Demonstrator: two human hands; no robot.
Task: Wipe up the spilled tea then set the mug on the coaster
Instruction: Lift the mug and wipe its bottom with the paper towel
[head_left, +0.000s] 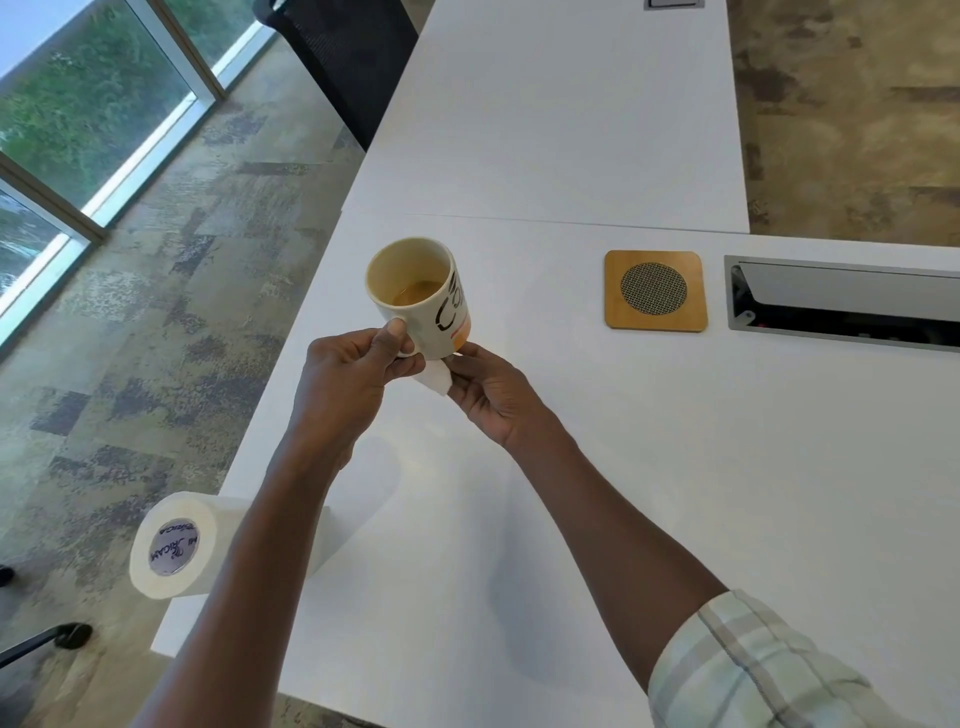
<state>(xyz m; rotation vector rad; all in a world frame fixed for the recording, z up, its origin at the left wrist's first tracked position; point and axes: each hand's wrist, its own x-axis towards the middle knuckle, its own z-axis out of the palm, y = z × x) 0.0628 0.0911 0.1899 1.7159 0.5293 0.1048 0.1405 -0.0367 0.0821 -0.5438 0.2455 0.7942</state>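
A cream mug (415, 291) with black lettering and some tea in the bottom is held above the white table (675, 493), tilted toward me. My left hand (353, 374) grips its handle. My right hand (493, 395) presses a small folded white tissue (436, 378) against the underside of the mug. A square wooden coaster (655, 290) with a round mesh centre lies on the table to the right of the mug, with nothing on it. No spilled tea shows on the table surface.
A roll of paper towel (176, 540) lies on its side at the table's near left edge. A grey cable tray opening (841, 301) is set into the table right of the coaster. A black chair (343, 57) stands at the far left.
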